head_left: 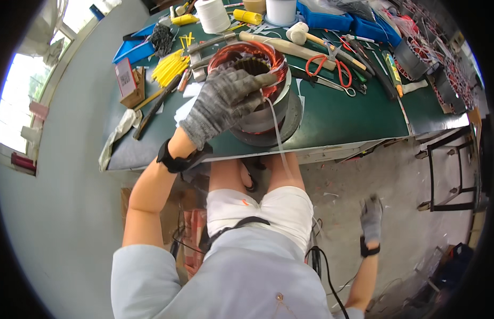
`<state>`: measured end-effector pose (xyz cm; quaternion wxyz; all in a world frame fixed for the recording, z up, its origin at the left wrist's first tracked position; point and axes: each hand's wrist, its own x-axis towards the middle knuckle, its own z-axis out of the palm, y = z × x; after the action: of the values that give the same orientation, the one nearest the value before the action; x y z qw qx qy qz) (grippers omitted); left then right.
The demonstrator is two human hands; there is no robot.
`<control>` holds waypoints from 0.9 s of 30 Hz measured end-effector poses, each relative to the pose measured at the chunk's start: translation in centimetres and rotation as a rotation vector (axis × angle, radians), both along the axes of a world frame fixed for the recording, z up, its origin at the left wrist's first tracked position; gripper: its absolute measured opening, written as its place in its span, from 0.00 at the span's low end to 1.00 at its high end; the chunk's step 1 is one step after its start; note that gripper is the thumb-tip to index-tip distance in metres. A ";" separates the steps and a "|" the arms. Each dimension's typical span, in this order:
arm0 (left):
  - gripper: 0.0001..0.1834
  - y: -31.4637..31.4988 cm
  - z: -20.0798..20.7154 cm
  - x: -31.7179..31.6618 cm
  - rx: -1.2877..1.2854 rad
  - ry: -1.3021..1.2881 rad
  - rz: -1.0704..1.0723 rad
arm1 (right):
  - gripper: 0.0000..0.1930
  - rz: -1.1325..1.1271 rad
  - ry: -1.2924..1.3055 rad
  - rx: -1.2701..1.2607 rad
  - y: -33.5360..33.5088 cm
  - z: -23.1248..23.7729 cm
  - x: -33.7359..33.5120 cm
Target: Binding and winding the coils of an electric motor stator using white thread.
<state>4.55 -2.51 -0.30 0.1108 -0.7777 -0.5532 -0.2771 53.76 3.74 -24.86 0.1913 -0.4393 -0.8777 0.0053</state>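
Gripping a wooden-handled tool [265,80], my gloved left hand [225,101] rests on the motor stator [263,106] at the green bench's [337,119] near edge; a white strand [278,138] trails down from it; my right hand [371,218] hangs low right, well apart, grip unclear; red scissors [332,68], a white mallet [299,33] and yellow sleeves [170,66] crowd the far side.

I see bare green mat [342,114] right of the stator [257,90], open for a hand up to the table edge. Behind it, the orange-handled scissors [329,66], wooden mallet [305,36] and blue bins [337,20] crowd the way. To the left, yellow sleeves [170,66] and a cardboard box [131,82] block passage.
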 end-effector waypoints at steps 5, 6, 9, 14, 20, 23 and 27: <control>0.22 1.3 -0.8 0.4 -0.030 -0.077 -0.076 | 0.10 -0.030 -0.669 -0.286 6.2 11.4 -17.0; 0.22 1.2 -0.8 0.1 -0.015 -0.040 -0.083 | 0.09 -0.083 -0.532 -0.231 6.9 14.6 -18.5; 0.21 0.7 -0.3 0.7 0.021 0.031 -0.017 | 0.06 0.336 0.498 0.166 5.3 19.4 -21.4; 0.19 0.7 -0.3 0.6 0.024 0.068 0.002 | 0.09 0.320 0.600 0.017 2.0 17.1 -29.4; 0.19 0.4 -0.6 0.5 0.084 0.133 0.002 | 0.12 0.384 0.059 0.115 3.1 15.9 -26.8; 0.19 0.6 -1.3 0.9 0.106 0.106 0.004 | 0.15 0.015 -0.303 -0.273 4.1 18.5 -26.9; 0.19 0.7 -1.6 0.4 0.147 0.074 -0.008 | 0.31 0.201 -0.486 -0.253 5.7 21.4 -24.3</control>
<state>4.98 -1.80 -1.86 0.1868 -0.7794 -0.5236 -0.2887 29.49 9.47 -3.51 -0.0823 -0.3587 -0.9294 0.0283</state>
